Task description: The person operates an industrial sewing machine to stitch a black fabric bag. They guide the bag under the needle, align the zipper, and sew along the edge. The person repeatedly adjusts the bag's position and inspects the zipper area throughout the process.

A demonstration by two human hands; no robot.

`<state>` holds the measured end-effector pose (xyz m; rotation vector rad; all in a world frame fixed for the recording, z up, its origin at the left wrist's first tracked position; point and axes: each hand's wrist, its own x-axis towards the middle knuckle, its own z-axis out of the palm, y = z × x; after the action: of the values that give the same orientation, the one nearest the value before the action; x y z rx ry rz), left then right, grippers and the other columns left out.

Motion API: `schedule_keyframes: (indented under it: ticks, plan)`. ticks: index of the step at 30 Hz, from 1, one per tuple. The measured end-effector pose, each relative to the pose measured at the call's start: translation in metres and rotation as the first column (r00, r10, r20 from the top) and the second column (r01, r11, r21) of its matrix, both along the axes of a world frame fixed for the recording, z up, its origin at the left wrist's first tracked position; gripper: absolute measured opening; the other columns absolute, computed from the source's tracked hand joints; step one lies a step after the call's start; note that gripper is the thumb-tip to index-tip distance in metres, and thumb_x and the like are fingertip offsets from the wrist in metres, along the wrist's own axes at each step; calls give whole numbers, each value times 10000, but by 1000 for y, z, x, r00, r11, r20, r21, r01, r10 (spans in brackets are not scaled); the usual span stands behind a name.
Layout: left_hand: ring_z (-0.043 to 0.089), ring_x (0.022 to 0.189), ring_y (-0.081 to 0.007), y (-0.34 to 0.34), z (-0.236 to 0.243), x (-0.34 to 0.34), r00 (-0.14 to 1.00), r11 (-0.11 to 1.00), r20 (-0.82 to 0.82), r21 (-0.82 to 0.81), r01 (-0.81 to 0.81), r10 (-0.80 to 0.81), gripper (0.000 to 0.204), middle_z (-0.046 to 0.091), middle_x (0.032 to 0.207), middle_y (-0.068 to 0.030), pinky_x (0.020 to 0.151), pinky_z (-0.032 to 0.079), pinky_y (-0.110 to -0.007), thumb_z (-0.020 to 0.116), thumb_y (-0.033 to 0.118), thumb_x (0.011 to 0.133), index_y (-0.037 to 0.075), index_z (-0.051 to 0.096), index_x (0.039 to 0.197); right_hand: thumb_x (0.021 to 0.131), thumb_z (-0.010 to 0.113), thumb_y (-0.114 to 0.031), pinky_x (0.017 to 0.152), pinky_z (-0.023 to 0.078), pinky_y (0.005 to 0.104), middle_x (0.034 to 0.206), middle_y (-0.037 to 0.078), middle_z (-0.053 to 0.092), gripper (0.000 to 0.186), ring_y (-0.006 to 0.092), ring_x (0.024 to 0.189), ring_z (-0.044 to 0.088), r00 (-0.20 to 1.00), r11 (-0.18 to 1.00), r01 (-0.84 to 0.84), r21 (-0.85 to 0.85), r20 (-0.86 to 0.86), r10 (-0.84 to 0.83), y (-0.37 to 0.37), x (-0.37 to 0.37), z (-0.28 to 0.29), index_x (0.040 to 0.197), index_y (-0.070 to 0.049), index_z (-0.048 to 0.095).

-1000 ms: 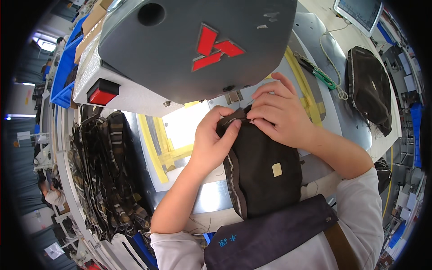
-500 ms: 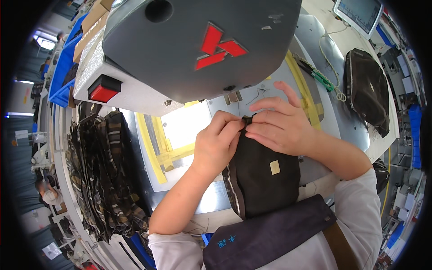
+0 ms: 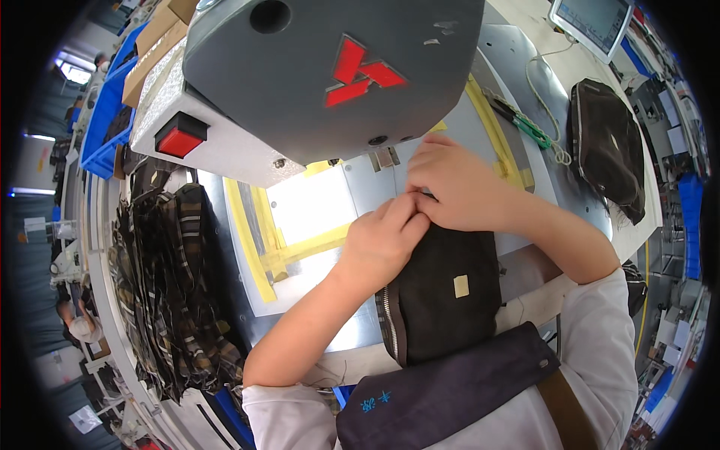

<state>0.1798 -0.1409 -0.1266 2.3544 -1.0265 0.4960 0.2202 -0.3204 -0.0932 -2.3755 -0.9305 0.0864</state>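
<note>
A black fabric pouch [image 3: 442, 315] lies in front of me, with a metal zipper [image 3: 391, 322] down its left side and a small cream patch [image 3: 460, 286] on its face. At its far end, my left hand [image 3: 381, 238] pinches the pouch's edge between thumb and fingers. Right against it, my right hand [image 3: 463, 186] is closed on the same edge with curled fingers. The pinched bit of fabric is hidden behind the fingers. Just beyond my hands, under the grey sewing machine head [image 3: 330, 90], is a small metal plate [image 3: 384, 158].
Yellow tape [image 3: 261, 247] frames a bright work plate. Striped fabric pieces [image 3: 176, 285] are heaped at left, below a red switch [image 3: 181, 136] and blue bins [image 3: 105, 131]. At right lie green-handled snips [image 3: 531, 131], cord and another black pouch [image 3: 609, 154]. A screen [image 3: 594, 24] stands far right.
My right hand has moved left, and its raised, spread fingers have curled in. My left hand has shifted slightly right to meet it. The pouch stays nearly in place.
</note>
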Motion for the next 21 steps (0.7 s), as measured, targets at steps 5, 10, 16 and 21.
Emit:
schedule_keyframes:
  ticks: [5, 10, 16, 21]
  plan:
    - [587, 639, -222, 10, 7, 3, 979, 949, -170, -273, -158, 114, 252, 518, 820, -70, 521, 490, -316, 702, -46, 650, 81, 588, 835, 752, 670, -115, 995, 374, 476, 834, 35, 618, 59, 217, 891, 583, 932, 978, 69, 195, 336, -133, 7, -19, 0, 789, -71, 658]
    - [595, 659, -220, 8, 5, 5, 971, 893, -163, -389, -228, 177, 319, 558, 817, -49, 525, 474, -331, 721, -79, 588, 90, 588, 823, 701, 745, -131, 1000, 352, 511, 885, -17, 632, 165, 174, 909, 601, 781, 986, 31, 162, 612, -125, 4, -33, -7, 852, -112, 681]
    - [580, 668, -213, 11, 4, 7, 985, 907, -72, -382, -175, 159, 330, 558, 784, -33, 507, 449, -317, 720, -70, 531, 102, 591, 782, 710, 733, -158, 952, 406, 490, 841, -25, 620, 111, 150, 876, 597, 761, 984, 59, 170, 630, -155, 5, -34, -4, 791, -120, 668]
    - [566, 665, -215, 13, 6, 8, 994, 937, 58, -343, -64, 89, 316, 555, 771, -28, 504, 442, -309, 728, -37, 507, 96, 591, 758, 707, 756, -153, 949, 394, 490, 809, -13, 614, 124, 172, 823, 596, 873, 959, 117, 259, 434, -223, 1, -30, 0, 794, -124, 673]
